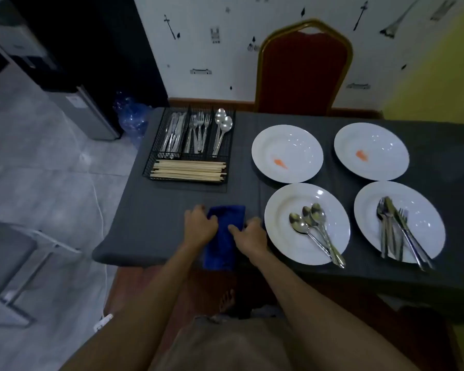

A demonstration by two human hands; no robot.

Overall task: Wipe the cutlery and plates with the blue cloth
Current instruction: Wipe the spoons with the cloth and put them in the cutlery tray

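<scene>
A blue cloth [223, 236] lies folded at the near edge of the grey table [156, 226]. My left hand [200, 226] grips its left side and my right hand [248, 234] grips its right side. Right of the cloth stand several white plates. The near left plate [281, 236] carries three spoons [312, 228]. On the near right plate [423, 236] lie forks and knives [397, 228]. Each far plate, left [287, 140] and right [381, 140], shows an orange smear.
A black wire cutlery tray [190, 145] at the far left of the table holds knives, forks, two spoons and chopsticks. A red chair [303, 68] stands behind the table against the wall. A metal frame [24, 253] stands on the floor at left.
</scene>
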